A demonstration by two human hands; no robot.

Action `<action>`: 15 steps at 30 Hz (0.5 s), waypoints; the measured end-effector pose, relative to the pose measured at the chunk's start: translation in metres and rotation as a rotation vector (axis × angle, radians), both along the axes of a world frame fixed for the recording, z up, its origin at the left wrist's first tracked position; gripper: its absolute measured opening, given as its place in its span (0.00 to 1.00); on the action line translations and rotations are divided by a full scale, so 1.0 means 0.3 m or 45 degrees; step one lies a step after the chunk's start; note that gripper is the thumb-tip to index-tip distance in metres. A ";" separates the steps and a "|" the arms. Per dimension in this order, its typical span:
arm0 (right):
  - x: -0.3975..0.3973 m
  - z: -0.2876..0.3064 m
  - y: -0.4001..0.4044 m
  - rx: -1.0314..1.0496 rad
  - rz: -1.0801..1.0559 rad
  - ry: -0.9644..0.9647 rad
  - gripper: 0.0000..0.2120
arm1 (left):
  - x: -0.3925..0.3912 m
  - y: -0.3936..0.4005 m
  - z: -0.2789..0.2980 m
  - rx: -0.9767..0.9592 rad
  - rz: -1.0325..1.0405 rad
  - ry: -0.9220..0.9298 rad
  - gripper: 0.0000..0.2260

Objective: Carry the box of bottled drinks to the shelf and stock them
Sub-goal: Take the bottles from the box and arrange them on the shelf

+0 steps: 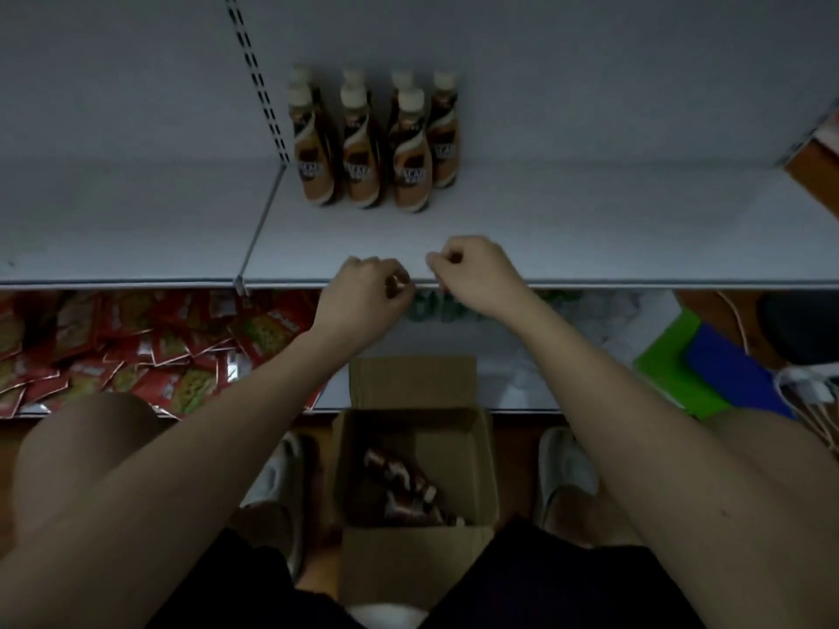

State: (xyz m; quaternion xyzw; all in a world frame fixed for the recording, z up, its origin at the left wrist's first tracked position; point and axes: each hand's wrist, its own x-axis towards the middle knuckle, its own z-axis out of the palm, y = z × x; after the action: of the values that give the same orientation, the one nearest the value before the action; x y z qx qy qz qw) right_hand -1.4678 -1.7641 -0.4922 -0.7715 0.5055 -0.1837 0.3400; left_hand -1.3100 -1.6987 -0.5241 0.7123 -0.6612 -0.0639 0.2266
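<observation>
The remaining bottles are seen lying slantwise in the box on the floor, straight below both loosely curled, seemingly empty hands, neither nearer.

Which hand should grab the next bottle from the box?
Left, marginally. The bottles in the box lie toward its left side, closer to the left hand. The right hand sits further over the shelf. Both look loosely curled.

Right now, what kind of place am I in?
Probably a small shop's stockroom or aisle: white retail shelf with bottled drinks, red snack packets below, and a cardboard box on the floor.
</observation>
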 end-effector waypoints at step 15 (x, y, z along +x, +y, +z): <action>-0.083 -0.717 0.234 1.058 0.029 0.326 0.17 | -0.061 0.236 -0.685 0.861 -0.313 -0.212 0.11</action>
State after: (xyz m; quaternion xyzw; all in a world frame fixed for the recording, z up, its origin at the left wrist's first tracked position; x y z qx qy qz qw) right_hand -1.4926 -1.6938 -0.7073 -0.5911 0.5662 0.1364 0.5581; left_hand -1.3283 -1.6277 -0.7295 0.6649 -0.6996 -0.2473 -0.0856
